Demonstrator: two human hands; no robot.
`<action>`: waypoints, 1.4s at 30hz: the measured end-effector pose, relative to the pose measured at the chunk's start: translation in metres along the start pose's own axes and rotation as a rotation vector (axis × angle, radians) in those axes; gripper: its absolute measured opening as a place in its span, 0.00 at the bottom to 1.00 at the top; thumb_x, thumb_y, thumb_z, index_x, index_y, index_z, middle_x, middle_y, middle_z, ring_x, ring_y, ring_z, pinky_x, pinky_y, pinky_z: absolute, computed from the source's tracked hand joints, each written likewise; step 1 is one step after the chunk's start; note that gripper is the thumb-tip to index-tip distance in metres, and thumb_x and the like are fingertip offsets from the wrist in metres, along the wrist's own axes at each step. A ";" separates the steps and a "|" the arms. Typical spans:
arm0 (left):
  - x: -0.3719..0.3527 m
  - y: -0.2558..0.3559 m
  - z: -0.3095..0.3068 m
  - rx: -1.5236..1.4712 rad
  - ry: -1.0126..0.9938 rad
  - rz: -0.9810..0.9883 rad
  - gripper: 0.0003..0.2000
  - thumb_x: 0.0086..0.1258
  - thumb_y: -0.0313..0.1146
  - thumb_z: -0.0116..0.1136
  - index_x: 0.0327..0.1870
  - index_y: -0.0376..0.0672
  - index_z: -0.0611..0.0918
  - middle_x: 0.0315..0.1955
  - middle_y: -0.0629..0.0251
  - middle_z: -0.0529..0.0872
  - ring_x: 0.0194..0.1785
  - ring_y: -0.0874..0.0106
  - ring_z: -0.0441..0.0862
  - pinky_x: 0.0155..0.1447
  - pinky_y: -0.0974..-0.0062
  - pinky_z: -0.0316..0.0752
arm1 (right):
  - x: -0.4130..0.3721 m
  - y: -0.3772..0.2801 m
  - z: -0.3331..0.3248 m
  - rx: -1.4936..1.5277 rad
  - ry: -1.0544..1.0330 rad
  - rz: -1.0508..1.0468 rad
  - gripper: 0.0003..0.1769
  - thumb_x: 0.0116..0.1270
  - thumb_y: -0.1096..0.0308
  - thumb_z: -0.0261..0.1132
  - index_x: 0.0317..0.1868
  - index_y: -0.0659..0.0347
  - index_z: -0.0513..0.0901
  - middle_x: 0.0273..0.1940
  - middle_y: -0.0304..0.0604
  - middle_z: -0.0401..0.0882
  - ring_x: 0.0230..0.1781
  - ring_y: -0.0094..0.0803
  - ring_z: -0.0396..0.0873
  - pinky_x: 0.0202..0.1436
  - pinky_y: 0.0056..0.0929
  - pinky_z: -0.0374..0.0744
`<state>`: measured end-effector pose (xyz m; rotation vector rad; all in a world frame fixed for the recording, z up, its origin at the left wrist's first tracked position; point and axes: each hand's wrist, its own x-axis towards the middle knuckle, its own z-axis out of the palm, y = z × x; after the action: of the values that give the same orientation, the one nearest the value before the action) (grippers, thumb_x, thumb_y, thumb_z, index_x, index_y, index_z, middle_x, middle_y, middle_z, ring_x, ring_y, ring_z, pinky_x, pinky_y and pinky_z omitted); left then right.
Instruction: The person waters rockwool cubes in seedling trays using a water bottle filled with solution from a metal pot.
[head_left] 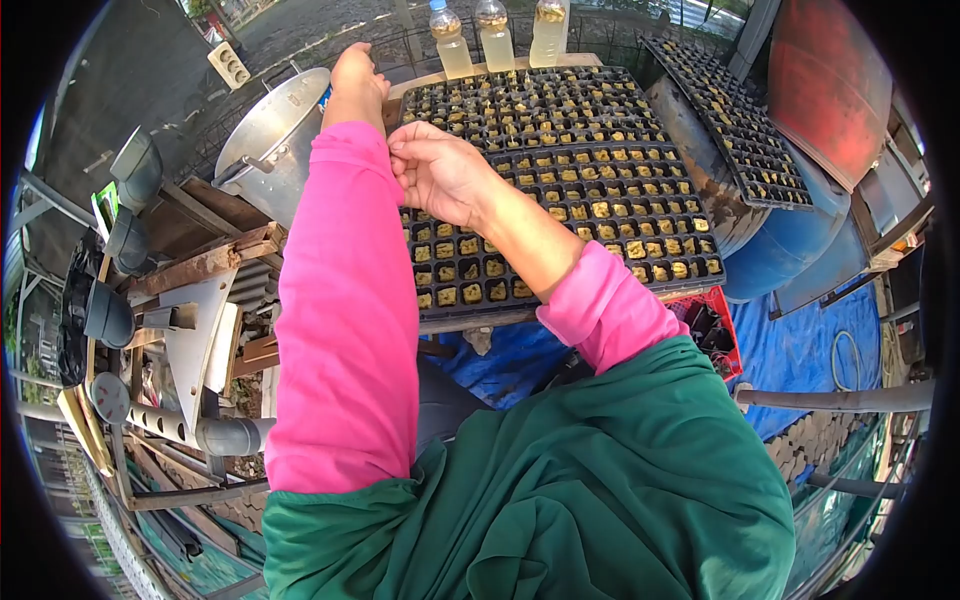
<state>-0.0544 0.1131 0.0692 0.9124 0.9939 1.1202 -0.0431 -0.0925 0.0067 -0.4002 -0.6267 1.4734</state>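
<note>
Several bottles (494, 30) hold cloudy liquid (497, 55); black trays (470, 309) hold yellowish plugs (600, 210).

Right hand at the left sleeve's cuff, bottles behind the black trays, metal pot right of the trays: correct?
Wrong side for the metal pot: the head view shows it left of the black trays. The right hand at the left sleeve's cuff and the bottles behind the trays are as stated.

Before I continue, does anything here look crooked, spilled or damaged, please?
One black tray at the right slants, apparently resting on barrels, unlike the flatter trays ahead. The right sleeve is bunched near the elbow; the left sleeve reaches the wrist.
</note>
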 end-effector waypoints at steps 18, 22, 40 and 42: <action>0.018 0.038 -0.017 0.255 0.179 0.310 0.17 0.70 0.37 0.56 0.58 0.42 0.79 0.64 0.54 0.76 0.67 0.57 0.73 0.65 0.59 0.71 | -0.041 0.029 0.019 -0.663 -0.233 -0.023 0.11 0.66 0.83 0.62 0.47 0.64 0.84 0.40 0.36 0.87 0.39 0.21 0.82 0.47 0.26 0.81; 0.001 0.008 -0.014 1.055 0.287 0.843 0.12 0.65 0.36 0.59 0.47 0.48 0.86 0.57 0.59 0.80 0.61 0.57 0.76 0.62 0.61 0.74 | -0.028 -0.047 0.050 -1.541 -0.001 -0.266 0.08 0.63 0.70 0.67 0.40 0.63 0.87 0.33 0.43 0.87 0.31 0.26 0.83 0.38 0.29 0.80; -0.008 -0.016 -0.018 1.680 0.241 1.300 0.11 0.62 0.35 0.62 0.45 0.51 0.86 0.49 0.64 0.80 0.59 0.59 0.75 0.59 0.57 0.73 | -0.026 -0.034 0.072 -1.411 -0.119 -0.614 0.06 0.63 0.71 0.68 0.34 0.66 0.82 0.27 0.48 0.83 0.29 0.36 0.84 0.35 0.34 0.79; -0.015 -0.013 -0.018 1.701 0.227 1.292 0.10 0.64 0.34 0.59 0.46 0.50 0.86 0.50 0.65 0.79 0.59 0.60 0.74 0.59 0.58 0.71 | -0.017 -0.037 0.063 -1.415 -0.045 -0.455 0.08 0.61 0.69 0.72 0.35 0.66 0.84 0.28 0.45 0.86 0.28 0.29 0.83 0.33 0.30 0.80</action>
<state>-0.0695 0.0968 0.0539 3.1538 1.5279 1.1761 -0.0521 -0.1198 0.0757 -1.1941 -1.6309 0.3990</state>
